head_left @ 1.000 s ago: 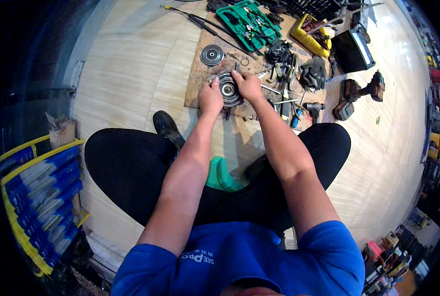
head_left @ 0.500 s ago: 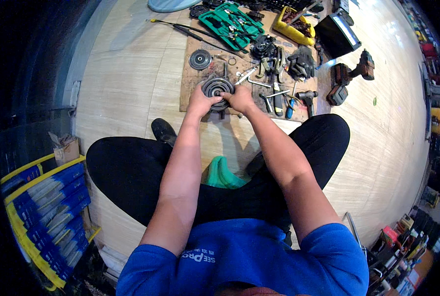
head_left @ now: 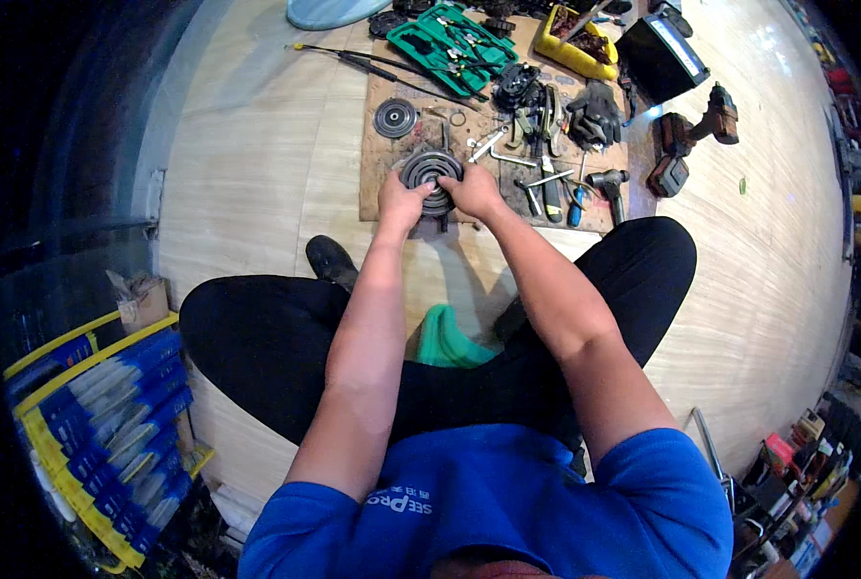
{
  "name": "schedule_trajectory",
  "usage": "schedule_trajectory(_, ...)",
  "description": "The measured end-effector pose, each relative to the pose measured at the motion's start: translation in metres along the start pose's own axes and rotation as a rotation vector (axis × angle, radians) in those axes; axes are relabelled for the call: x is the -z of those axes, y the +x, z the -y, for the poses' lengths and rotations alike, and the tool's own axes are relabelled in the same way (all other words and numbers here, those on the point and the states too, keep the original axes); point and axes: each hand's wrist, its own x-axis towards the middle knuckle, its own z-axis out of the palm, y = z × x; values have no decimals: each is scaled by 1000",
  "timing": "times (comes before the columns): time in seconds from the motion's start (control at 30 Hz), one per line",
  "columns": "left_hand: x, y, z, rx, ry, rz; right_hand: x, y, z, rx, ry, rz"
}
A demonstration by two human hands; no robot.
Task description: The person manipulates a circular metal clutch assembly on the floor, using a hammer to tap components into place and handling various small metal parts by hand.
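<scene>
Over the last second, both thumbs (head_left: 445,182) have moved from the rim toward the centre of a dark, round, grooved metal wheel (head_left: 429,165). The left hand (head_left: 401,201) grips its left side; the wheel sits above a stained brown board (head_left: 380,162); the right hand (head_left: 475,192) clasps the right side. What supports it is hard to make out. Pressing or steadying seems in hand; the next move likely calls for even thumb pressure.

1. Left of my left hand (head_left: 403,201), past the board's (head_left: 374,198) edge, bare floor (head_left: 266,174) gives me wide passage.
2. Ahead, the grooved disc (head_left: 396,118) and green tool case (head_left: 429,46) stand in my way.
3. Right of my right hand (head_left: 474,191), the blue-handled screwdriver (head_left: 576,207) and hammer (head_left: 609,181) obstruct a low sweep.
</scene>
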Motion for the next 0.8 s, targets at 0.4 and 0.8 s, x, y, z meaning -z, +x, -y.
schedule_trajectory(0.4, 4, 8, 1, 62, -1, 53, 3, 7, -1, -111, 65, 58)
schedule_trajectory(0.8, 9, 35, 23, -39, 85, 138, -56, -26, -12, -125, 461, -282)
